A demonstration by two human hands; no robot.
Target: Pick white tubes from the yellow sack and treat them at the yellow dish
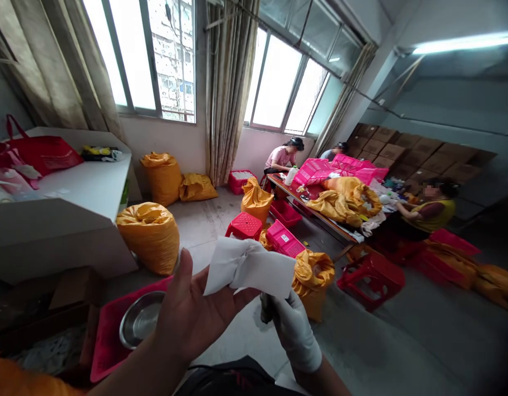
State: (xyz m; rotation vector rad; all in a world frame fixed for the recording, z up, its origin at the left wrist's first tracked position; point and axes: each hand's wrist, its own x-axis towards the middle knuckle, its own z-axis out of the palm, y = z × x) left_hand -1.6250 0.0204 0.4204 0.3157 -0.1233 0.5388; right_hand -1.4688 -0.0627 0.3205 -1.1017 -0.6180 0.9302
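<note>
A thin white piece [251, 265], paper or cloth, is held up in front of me, pinched into creases near its middle. My left hand [200, 311] is bare and holds it from below and the left, thumb raised apart and fingers stretched along its lower edge. At the lower right end, my right hand [293, 327], in a white glove, has its fingers closed on the piece. A dark patch shows at the glove's fingertips; I cannot make out what it is. Part of the right fingers is hidden behind the piece.
Left of me, a metal bowl [143, 319] sits in a pink basket [103, 335]. Orange sacks [150, 236], a red stool [371, 280] and a pink crate [284, 239] stand on the floor. Several people sit at a cluttered table [311, 212]. A white desk [84, 184] is at left.
</note>
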